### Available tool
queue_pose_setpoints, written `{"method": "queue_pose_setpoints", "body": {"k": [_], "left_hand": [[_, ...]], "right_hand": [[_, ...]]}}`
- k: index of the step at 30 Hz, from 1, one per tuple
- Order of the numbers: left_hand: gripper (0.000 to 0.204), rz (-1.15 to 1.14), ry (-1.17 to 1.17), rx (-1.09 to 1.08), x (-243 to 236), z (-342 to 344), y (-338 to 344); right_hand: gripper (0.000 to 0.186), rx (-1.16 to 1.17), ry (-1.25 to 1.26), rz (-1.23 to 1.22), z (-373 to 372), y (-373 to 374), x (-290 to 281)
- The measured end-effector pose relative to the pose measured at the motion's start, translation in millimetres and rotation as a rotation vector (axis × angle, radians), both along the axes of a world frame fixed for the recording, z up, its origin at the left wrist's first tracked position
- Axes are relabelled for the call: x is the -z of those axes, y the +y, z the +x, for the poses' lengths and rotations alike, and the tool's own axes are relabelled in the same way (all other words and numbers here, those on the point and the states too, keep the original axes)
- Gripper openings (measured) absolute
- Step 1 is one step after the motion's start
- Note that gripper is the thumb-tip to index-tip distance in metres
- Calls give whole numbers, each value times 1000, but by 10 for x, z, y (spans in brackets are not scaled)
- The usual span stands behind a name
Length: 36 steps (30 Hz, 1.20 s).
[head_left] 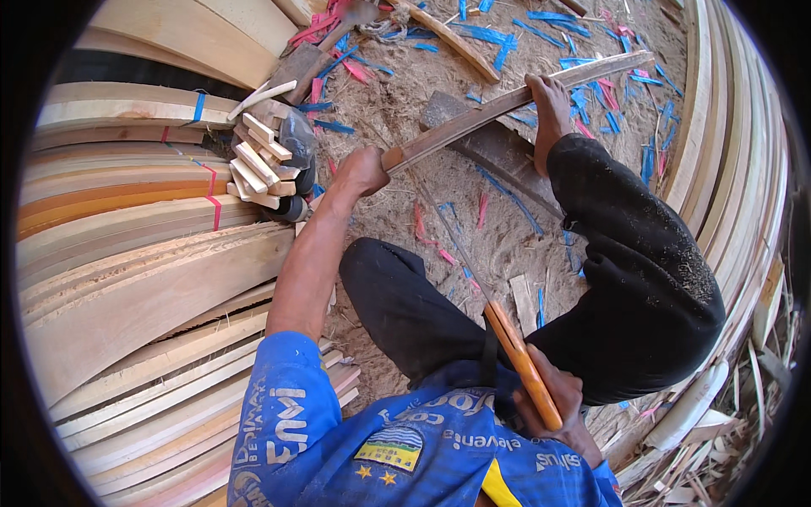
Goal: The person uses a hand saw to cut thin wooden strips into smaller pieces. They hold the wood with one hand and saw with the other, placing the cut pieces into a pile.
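My left hand (361, 171) is closed around the near end of a long, narrow wooden strip (469, 131). My bare right foot (552, 114) presses on the strip's far part, which crosses over a dark wooden block (507, 160). In front of my body, my right hand (553, 389) is wrapped round the orange-brown wooden handle (522, 363) of a hand saw. The saw's thin blade (452, 239), seen edge-on, runs up to the strip just right of my left hand. Whether its teeth are in the wood I cannot tell.
Stacked boards (152, 279) fill the left side, and long curved planks (726, 127) line the right. A bundle of short cut sticks (258, 160) stands beside my left forearm. Blue and pink strap scraps (498, 38) litter the sandy ground. Wood offcuts (701, 465) lie lower right.
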<state>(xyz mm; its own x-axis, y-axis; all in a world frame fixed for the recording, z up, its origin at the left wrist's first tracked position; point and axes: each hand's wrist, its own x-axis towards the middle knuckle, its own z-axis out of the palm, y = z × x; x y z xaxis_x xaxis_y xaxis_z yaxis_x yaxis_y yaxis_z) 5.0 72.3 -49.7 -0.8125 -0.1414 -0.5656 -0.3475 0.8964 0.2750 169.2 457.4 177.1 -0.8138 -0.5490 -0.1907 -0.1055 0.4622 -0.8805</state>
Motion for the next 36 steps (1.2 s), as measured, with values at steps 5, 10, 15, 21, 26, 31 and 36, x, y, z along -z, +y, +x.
{"method": "queue_pose_setpoints", "body": {"k": [5, 10, 15, 21, 26, 31, 36], "left_hand": [[32, 33, 1, 40, -21, -131, 29], [31, 20, 56, 24, 132, 12, -89], [32, 18, 5, 25, 117, -41, -28], [34, 82, 73, 8, 159, 40, -63], [33, 42, 50, 21, 150, 1, 4], [33, 52, 41, 37, 126, -37, -16], [34, 200, 151, -33, 542, 96, -171]], "right_hand": [[63, 75, -29, -23, -217, -281, 226], [66, 127, -2, -99, -700, -1090, 781], [69, 114, -77, -44, -414, -763, 529], [69, 151, -18, -109, -825, -1366, 1059], [67, 147, -71, -40, -50, -556, 250], [66, 157, -135, -52, -152, -559, 432], [68, 133, -14, -62, -704, -1178, 910]]}}
